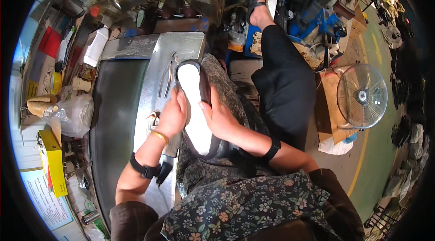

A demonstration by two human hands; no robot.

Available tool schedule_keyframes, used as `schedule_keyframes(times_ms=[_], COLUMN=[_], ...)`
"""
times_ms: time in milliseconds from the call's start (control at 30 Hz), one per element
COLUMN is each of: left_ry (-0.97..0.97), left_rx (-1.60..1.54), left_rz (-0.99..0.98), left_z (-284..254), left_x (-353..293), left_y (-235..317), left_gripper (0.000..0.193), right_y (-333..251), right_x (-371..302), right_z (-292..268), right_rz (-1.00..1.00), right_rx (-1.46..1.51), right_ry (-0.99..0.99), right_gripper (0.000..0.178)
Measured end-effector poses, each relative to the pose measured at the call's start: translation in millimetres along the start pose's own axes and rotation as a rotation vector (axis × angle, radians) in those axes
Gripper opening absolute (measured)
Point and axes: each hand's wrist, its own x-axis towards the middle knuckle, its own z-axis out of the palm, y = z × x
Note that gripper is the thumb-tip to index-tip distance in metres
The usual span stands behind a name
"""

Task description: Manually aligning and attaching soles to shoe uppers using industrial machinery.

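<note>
A dark shoe upper (204,88) with a white sole-shaped bottom (195,121) facing up lies over my lap, its length pointing away from me. My left hand (173,115) grips its left edge. On the opposite side my right hand (220,118) is closed around the shoe, thumb on the white surface and fingers along the dark side. Whether a last sits inside the shoe is hidden. Just left of the shoe, a slim metal hand tool (166,80) with two curved arms rests on a metal bench top (149,98).
A dark conveyor-like belt (118,137) runs along the left. Past it are a clear plastic bag (76,115), a white bottle (96,46) and a yellow box (52,163). A fan (362,96) stands right, near a cardboard box (330,105). Blue machinery (322,24) stands beyond my outstretched leg (287,82).
</note>
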Motion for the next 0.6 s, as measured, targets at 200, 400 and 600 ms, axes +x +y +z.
schedule_keyframes(times_ms=[200, 400, 600], left_ry=[0.275, 0.172, -0.340], left_rx=[-0.387, -1.362, -1.678], left_rz=[-0.177, -0.562, -0.332], left_z=[32, 36, -9], left_x=[-36, 5, 68], left_y=[12, -4, 10], left_gripper=[0.042, 0.044, 0.051], right_y=[3, 14, -5], right_x=[-10, -18, 21], right_z=[2, -12, -50], right_rz=[-0.031, -0.050, 0.052], right_rx=[-0.058, -0.009, -0.031], right_ry=[0.028, 0.016, -0.349], right_gripper=[0.062, 0.061, 0.063])
